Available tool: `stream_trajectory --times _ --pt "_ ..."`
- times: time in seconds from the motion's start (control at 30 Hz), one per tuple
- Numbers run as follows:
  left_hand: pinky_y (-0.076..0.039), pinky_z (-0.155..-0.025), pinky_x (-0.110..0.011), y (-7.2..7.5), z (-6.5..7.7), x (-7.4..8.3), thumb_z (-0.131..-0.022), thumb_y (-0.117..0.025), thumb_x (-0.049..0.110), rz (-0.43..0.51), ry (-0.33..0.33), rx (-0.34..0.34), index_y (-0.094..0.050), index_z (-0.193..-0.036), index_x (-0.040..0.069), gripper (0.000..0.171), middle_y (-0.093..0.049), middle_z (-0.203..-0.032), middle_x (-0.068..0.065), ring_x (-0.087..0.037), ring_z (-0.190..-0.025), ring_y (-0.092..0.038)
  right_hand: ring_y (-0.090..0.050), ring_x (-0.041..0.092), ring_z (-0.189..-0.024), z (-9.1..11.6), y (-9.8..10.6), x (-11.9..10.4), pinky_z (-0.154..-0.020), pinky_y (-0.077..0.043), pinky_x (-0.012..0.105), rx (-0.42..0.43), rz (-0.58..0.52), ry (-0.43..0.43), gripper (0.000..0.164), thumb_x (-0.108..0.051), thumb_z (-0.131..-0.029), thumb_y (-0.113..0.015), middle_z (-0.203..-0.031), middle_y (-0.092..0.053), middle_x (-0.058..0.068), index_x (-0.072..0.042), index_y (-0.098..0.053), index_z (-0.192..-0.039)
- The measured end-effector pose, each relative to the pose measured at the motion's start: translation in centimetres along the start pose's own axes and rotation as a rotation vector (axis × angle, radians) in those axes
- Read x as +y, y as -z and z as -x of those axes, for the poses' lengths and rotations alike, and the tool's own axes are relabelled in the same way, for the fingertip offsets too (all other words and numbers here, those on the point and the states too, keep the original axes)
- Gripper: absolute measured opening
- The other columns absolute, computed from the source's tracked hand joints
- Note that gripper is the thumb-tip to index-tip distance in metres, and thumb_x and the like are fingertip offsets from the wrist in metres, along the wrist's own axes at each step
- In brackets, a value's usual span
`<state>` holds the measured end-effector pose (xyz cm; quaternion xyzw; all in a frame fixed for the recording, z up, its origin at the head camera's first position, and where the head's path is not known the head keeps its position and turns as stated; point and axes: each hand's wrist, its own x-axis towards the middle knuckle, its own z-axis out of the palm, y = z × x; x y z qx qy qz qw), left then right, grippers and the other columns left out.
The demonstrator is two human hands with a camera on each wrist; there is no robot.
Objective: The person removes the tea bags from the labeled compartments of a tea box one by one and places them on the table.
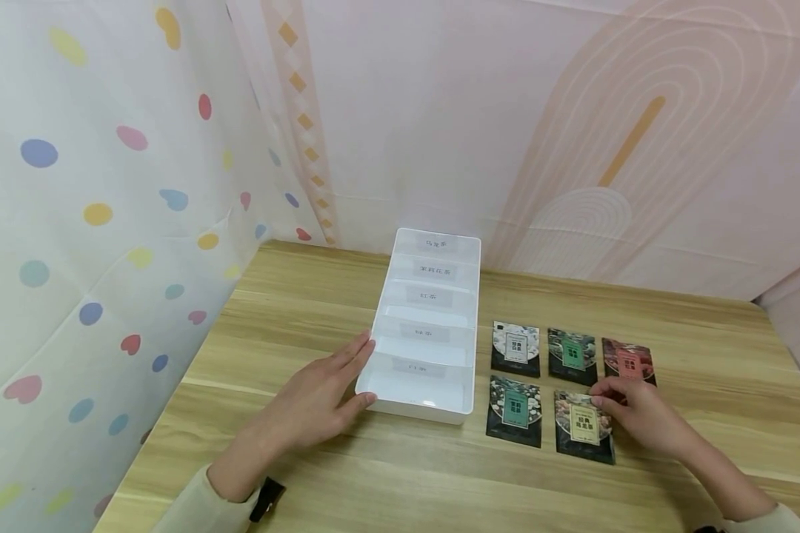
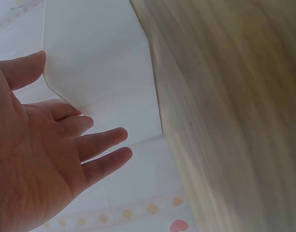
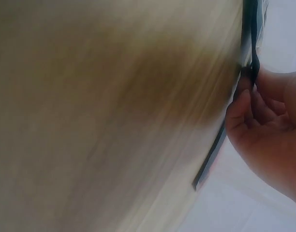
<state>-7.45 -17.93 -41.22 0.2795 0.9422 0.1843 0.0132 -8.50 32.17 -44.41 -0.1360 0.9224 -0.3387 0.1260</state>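
A long white divided box (image 1: 413, 409) with labelled compartments lies lengthwise on the table. My left hand (image 1: 313, 400) rests at its near left side, fingers extended; in the left wrist view the thumb and fingertips meet the rim of the box (image 2: 104, 63). With thumb and fingers, my right hand (image 1: 647, 422) pinches the upper right edge of a tea sachet with a yellow label (image 1: 583, 429). The right wrist view shows that dark sachet (image 3: 255, 48) edge-on between the fingertips. Just above the right hand is a tea sachet with a red label (image 1: 630, 355), partly covered by it.
A white-label sachet (image 1: 515, 352) and a green-label sachet (image 1: 572, 357) lie in the back row. In front, a teal-label sachet (image 1: 515, 411) lies between the box and the yellow one. Patterned cloth (image 1: 573, 148) hangs behind the wooden table (image 1: 400, 481).
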Motion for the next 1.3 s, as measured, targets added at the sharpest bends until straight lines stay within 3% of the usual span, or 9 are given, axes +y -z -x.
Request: stream_trajectory --times 0.57,1.03,1.17,1.3 --pt "-0.046 -0.111 -0.054 0.0 -0.1 0.1 -0.104 -0.063 0.041 0.005 0.001 -0.005 -0.034 -0.161 -0.002 0.078 -0.028 -0.170 -0.016 -0.035 -0.145 -0.047 -0.055 0.003 -0.071 -0.3 -0.3 -0.2 -0.058 -0.048 0.026 0.072 0.072 0.021 0.010 0.002 -0.097 -0.070 -0.088 -0.067 -0.003 -0.005 -0.074 -0.101" --pt "-0.047 -0.111 -0.054 0.1 -0.1 -0.1 -0.104 -0.063 0.042 -0.020 0.005 -0.005 -0.035 -0.161 -0.003 0.078 -0.029 -0.170 -0.017 -0.035 -0.144 -0.048 -0.060 0.006 -0.078 -0.1 -0.5 -0.3 -0.062 -0.052 0.027 0.118 0.109 0.014 0.009 -0.002 -0.098 -0.071 -0.095 -0.067 0.001 -0.004 -0.075 -0.106" --pt "-0.046 -0.112 -0.054 0.3 -0.1 -0.1 -0.104 -0.063 0.040 -0.021 0.011 -0.008 -0.035 -0.161 -0.002 0.076 -0.028 -0.170 -0.016 -0.035 -0.145 -0.047 -0.060 0.007 -0.081 0.0 0.0 -0.4 -0.063 -0.053 0.026 0.150 0.106 0.019 0.011 -0.003 -0.098 -0.071 -0.098 -0.069 0.003 0.000 -0.075 -0.109" --pt "-0.045 -0.112 -0.055 0.8 -0.2 -0.1 -0.104 -0.064 0.038 -0.007 0.012 -0.014 -0.034 -0.161 -0.003 0.076 -0.028 -0.170 -0.017 -0.036 -0.145 -0.047 -0.054 0.003 -0.076 0.2 0.9 -0.2 -0.058 -0.046 0.025 0.241 0.111 0.098 0.010 0.003 -0.096 -0.072 -0.094 -0.068 0.004 0.002 -0.075 -0.105"
